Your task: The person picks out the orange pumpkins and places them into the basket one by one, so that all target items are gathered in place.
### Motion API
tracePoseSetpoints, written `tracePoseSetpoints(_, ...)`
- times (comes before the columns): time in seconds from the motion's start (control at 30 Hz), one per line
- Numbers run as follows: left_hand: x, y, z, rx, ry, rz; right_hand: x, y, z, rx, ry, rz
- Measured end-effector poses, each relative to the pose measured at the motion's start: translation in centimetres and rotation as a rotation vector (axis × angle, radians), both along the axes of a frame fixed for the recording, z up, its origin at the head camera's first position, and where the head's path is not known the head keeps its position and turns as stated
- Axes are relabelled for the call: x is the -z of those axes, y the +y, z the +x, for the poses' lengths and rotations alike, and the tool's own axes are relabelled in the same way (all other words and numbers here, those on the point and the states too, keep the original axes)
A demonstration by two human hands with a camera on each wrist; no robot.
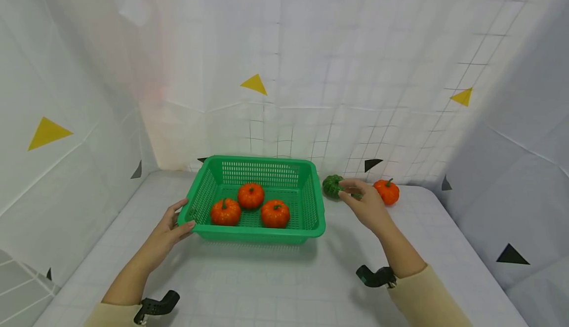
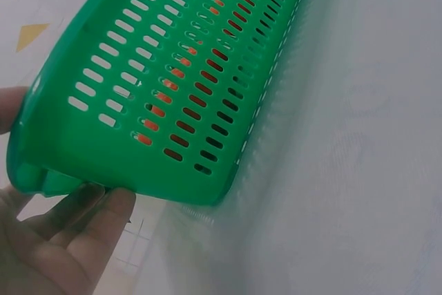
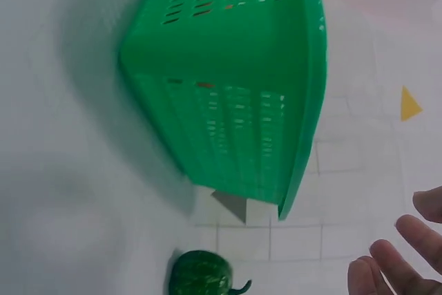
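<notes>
A green plastic basket (image 1: 249, 235) with slotted walls holds three small orange pumpkins, among them a front-left pumpkin (image 1: 225, 212), a back pumpkin (image 1: 251, 196) and a front-right pumpkin (image 1: 275, 214). My left hand (image 1: 162, 238) grips the basket's rim at its left end; in the left wrist view, the fingers (image 2: 110, 222) curl under the lip. To the basket's right sits a green pumpkin (image 1: 331, 186) with a curved stem, seen in the right wrist view too. My right hand (image 1: 366, 206) hovers beside it, fingers spread and apart from it in the right wrist view.
Behind the right hand, another orange pumpkin (image 1: 386, 192) with a green stem rests on the white table (image 1: 266, 287). White sheeting (image 1: 338, 70) with yellow and black triangle markers stands around the back and sides. Dark straps with camera mounts sit on both wrists.
</notes>
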State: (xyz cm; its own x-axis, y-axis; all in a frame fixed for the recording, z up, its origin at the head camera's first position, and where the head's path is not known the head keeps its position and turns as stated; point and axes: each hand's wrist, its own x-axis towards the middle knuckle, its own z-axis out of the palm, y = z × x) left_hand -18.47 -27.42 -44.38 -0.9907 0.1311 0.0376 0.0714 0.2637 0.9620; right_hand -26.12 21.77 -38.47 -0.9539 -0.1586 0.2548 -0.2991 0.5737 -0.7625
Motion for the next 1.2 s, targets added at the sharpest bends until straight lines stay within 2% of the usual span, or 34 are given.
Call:
tracePoseSetpoints(0.2,0.2,0.0,-0.1,-0.001,-0.011,0.014,1.0,1.6,-0.2,0.067,-0.004,-0.038)
tracePoseSetpoints(0.53,0.2,0.0,-0.1,-0.003,-0.009,0.002,3.3,4.6,-0.7,0.248,0.005,-0.020)
tracePoseSetpoints(0.73,0.2,-0.1,-0.1,-0.002,-0.007,0.003,4.7,6.5,-1.7,0.325,0.015,-0.004)
tracePoseSetpoints(1.2,0.0,-0.1,-0.1,0.002,-0.012,-0.005,7.8,10.2,-5.1,0.550,0.011,-0.061)
